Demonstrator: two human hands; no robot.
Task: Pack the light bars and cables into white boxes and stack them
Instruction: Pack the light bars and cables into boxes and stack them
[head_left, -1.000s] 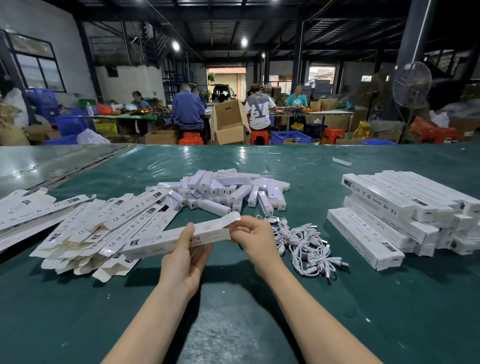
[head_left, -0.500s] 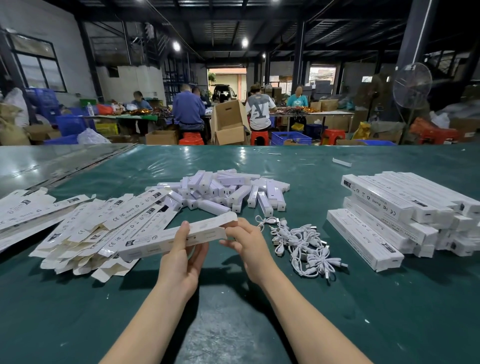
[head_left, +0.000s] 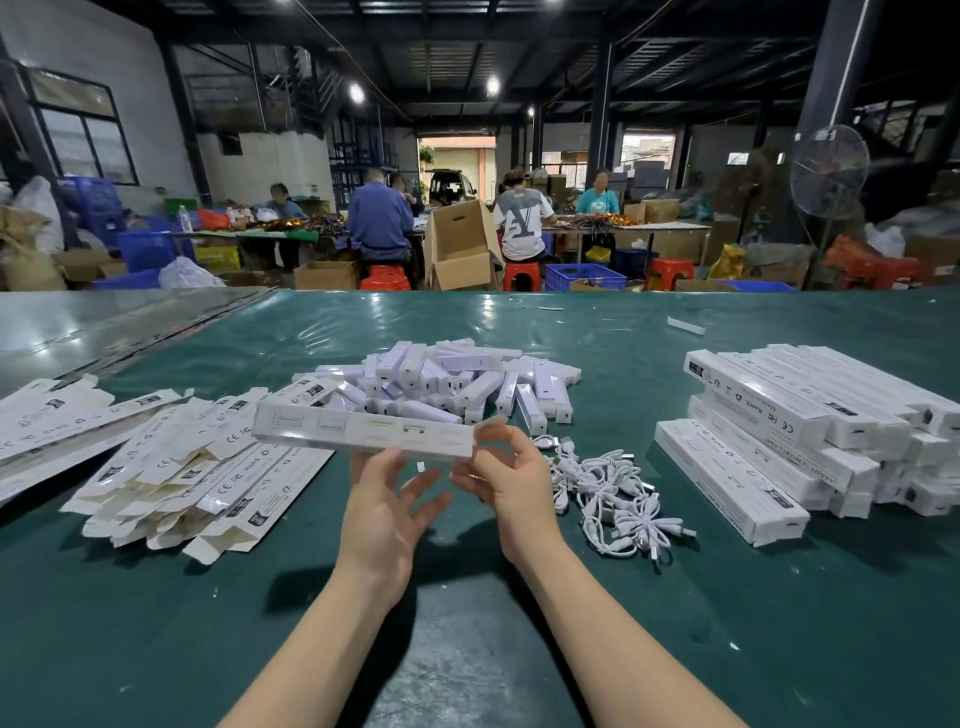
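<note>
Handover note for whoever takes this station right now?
Left hand: open, under the held box.
Right hand: pinches its right end.
Flat boxes on the left, light bars centre, cables beside them, stack of closed boxes on the right.
Done: that stack.
To do: many bars and cables. Can't tell whether the held box is filled.

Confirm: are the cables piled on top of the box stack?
No, the cables lie on the table to the left of the box stack, apart from it.
</note>
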